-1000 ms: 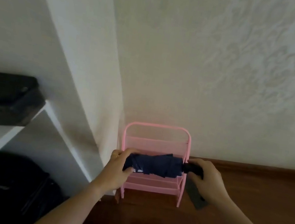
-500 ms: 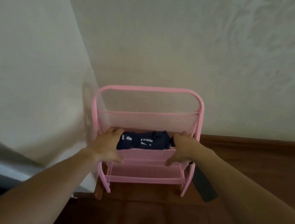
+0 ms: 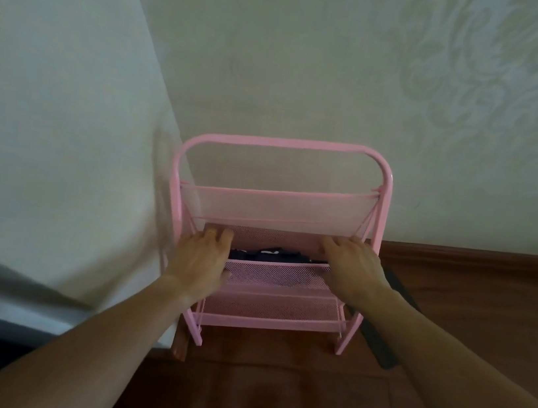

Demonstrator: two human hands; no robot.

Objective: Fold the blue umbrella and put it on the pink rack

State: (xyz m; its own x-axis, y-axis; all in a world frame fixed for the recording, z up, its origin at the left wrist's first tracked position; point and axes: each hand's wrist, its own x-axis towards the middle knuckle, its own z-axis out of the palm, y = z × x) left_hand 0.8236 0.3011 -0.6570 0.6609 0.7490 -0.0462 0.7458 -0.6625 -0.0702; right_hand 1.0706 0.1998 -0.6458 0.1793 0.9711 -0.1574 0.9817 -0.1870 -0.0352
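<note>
at the far left a pale cabinet side (image 3: 57, 125) ran up beside the wall, and the pink rack (image 3: 290, 142) stood tucked into the corner against it, on the wooden floor (image 3: 267, 404).

the left hand (image 3: 200, 260) lay over the left end of the middle mesh shelf, fingers stretched forward and loosely spread, thumb down against the shelf's front lip. it looked open, with nothing pinched in it; probably it was there to steady that end of the bundle as it settled.

between the hands the blue umbrella (image 3: 270, 256) lay folded and lengthwise in the middle shelf, low behind the front rim, so only a dark strip with some white marks showed. lying along the shelf suited it, since the rim should stop it rolling out.

the right hand (image 3: 353, 267) reached in at the right end, fingers extended toward the back mesh. whether they were curled on the umbrella's handle was hidden by the hand itself, so i could not tell.

right of the rack a dark flat object (image 3: 382, 344) leaned near its leg, its nature unclear. judged from this, placement was all but finished, with only letting go left.
</note>
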